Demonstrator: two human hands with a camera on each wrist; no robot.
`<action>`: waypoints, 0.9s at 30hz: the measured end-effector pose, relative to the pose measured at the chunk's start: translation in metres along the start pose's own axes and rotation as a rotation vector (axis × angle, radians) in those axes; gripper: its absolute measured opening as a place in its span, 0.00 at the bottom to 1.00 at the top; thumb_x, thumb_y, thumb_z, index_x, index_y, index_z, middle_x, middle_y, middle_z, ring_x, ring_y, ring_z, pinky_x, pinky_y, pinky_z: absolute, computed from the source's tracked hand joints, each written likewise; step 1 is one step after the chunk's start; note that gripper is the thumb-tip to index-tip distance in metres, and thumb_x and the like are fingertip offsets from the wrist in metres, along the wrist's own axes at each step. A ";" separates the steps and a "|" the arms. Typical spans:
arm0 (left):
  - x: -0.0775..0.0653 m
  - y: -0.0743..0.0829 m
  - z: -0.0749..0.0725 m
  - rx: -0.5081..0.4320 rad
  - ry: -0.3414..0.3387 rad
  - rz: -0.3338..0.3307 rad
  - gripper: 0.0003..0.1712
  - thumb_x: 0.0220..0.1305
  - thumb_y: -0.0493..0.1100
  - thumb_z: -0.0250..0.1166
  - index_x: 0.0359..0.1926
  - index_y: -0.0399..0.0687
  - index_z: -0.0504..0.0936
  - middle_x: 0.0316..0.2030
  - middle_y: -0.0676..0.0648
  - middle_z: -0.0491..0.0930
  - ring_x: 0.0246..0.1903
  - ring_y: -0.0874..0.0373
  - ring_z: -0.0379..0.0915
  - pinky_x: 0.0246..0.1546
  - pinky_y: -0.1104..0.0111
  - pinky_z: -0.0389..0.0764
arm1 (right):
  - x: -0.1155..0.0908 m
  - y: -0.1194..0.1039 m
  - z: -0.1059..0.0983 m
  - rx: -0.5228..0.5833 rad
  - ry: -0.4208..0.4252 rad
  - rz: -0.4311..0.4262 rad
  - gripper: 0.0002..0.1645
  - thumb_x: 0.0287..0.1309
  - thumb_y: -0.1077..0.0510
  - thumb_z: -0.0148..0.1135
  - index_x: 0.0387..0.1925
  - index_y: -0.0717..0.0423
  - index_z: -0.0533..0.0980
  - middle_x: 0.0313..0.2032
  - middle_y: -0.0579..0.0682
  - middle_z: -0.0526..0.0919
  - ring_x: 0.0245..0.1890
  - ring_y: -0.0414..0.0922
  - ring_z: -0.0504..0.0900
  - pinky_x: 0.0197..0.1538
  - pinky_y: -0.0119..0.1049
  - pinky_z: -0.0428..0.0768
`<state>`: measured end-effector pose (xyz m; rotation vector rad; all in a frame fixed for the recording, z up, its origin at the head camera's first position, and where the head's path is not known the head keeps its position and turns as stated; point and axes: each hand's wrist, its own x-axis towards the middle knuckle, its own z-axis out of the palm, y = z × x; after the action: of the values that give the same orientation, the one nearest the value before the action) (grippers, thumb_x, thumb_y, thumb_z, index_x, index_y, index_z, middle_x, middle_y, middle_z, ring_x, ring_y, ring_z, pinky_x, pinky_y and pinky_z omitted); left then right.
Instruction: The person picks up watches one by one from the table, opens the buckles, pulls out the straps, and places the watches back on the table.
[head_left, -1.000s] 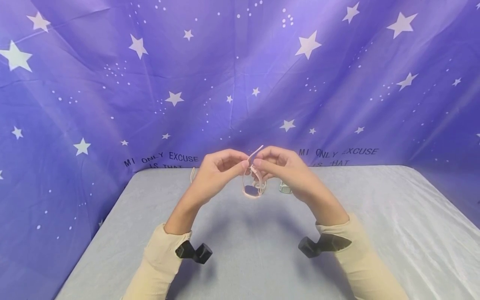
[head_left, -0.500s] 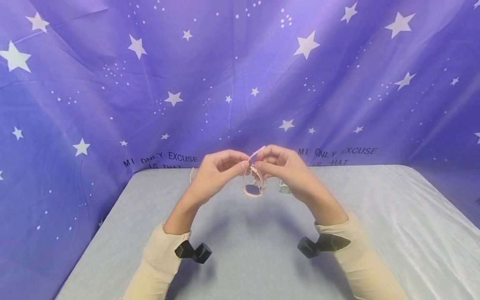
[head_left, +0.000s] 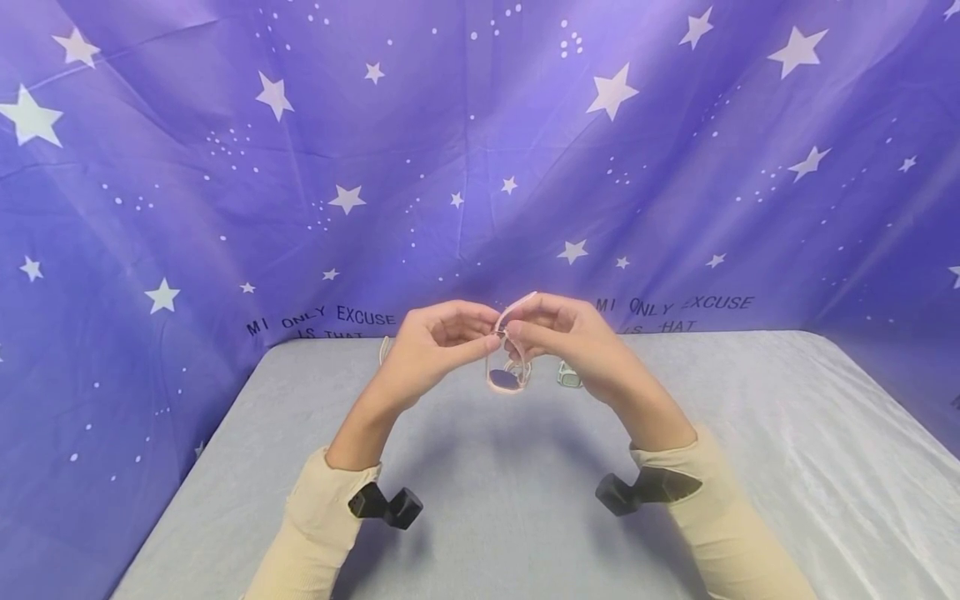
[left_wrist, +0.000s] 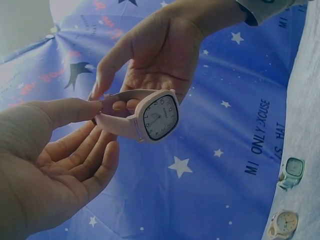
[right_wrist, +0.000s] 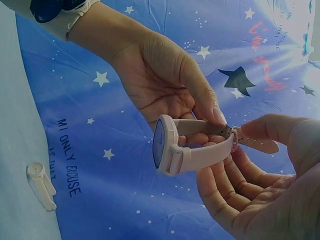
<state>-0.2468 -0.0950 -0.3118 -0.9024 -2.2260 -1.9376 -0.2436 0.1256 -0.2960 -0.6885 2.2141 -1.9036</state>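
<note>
A pale pink wristwatch (head_left: 505,380) with a squarish dial hangs between both hands above the table, dial end down in the head view. Its strap (right_wrist: 207,157) is looped, and the tail (right_wrist: 262,145) sticks out past the buckle (right_wrist: 234,136). My left hand (head_left: 429,346) holds the strap, thumb at the buckle. From the other side my right hand (head_left: 581,333) pinches the strap by the buckle, thumb and fingertips close to the left ones. The dial (left_wrist: 161,116) faces the left wrist camera; fingers partly hide the strap's far side.
On the grey cloth-covered table (head_left: 510,517) behind the hands lie a mint green watch (left_wrist: 293,168), a cream watch (left_wrist: 285,222) and a whitish watch (right_wrist: 40,182). A purple star-printed curtain (head_left: 450,125) hangs at the table's back edge.
The strap's tail has tipped over to the right, toward the right hand. The left thumb has shifted slightly down. Both arms stay almost in place.
</note>
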 end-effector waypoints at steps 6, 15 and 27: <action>-0.001 0.001 0.000 -0.005 0.008 -0.004 0.17 0.61 0.33 0.71 0.52 0.37 0.84 0.42 0.42 0.88 0.40 0.55 0.85 0.47 0.64 0.87 | -0.002 -0.001 0.000 -0.066 -0.010 -0.017 0.17 0.63 0.61 0.68 0.52 0.61 0.81 0.39 0.50 0.87 0.39 0.47 0.86 0.50 0.43 0.86; -0.002 0.004 -0.001 0.016 0.019 -0.028 0.19 0.60 0.33 0.72 0.54 0.37 0.83 0.43 0.39 0.87 0.41 0.54 0.85 0.47 0.64 0.87 | -0.002 -0.002 0.001 -0.084 0.007 -0.041 0.15 0.62 0.61 0.69 0.51 0.61 0.83 0.38 0.50 0.89 0.39 0.48 0.87 0.50 0.43 0.87; -0.003 0.006 -0.001 0.039 0.043 -0.001 0.11 0.60 0.34 0.73 0.44 0.36 0.89 0.50 0.42 0.85 0.44 0.56 0.86 0.50 0.64 0.87 | -0.004 -0.002 0.001 -0.095 0.047 -0.065 0.16 0.61 0.62 0.69 0.50 0.61 0.83 0.41 0.50 0.90 0.42 0.45 0.88 0.53 0.49 0.86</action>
<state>-0.2422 -0.0971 -0.3071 -0.8467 -2.2332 -1.8881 -0.2396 0.1259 -0.2954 -0.7457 2.3516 -1.8730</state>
